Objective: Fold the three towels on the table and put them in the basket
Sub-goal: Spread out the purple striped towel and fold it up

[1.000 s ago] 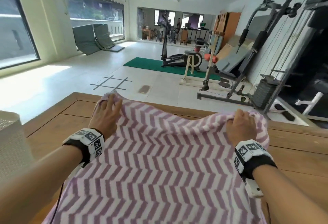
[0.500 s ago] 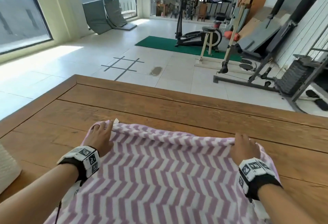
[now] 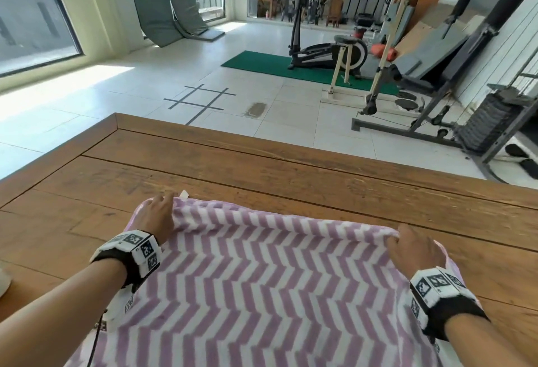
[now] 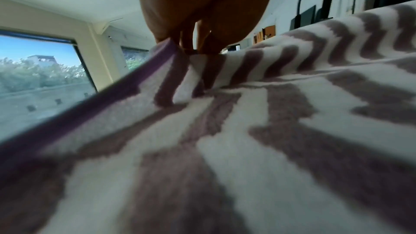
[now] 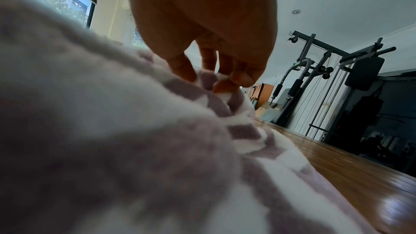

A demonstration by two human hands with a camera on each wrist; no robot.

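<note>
Lowered onto the table (image 3: 262,168), one towel (image 3: 262,294) held by two hands.

My head camera looks forward and down over the table (image 3: 291,168). Each wrist camera sits low, very near the towel (image 4: 247,149), facing my fingers; the blurred cloth is probably their shared ground.

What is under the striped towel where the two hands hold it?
The striped towel lies on the wooden table; the left hand and right hand pinch its far edge. Anything beneath it is hidden.
</note>
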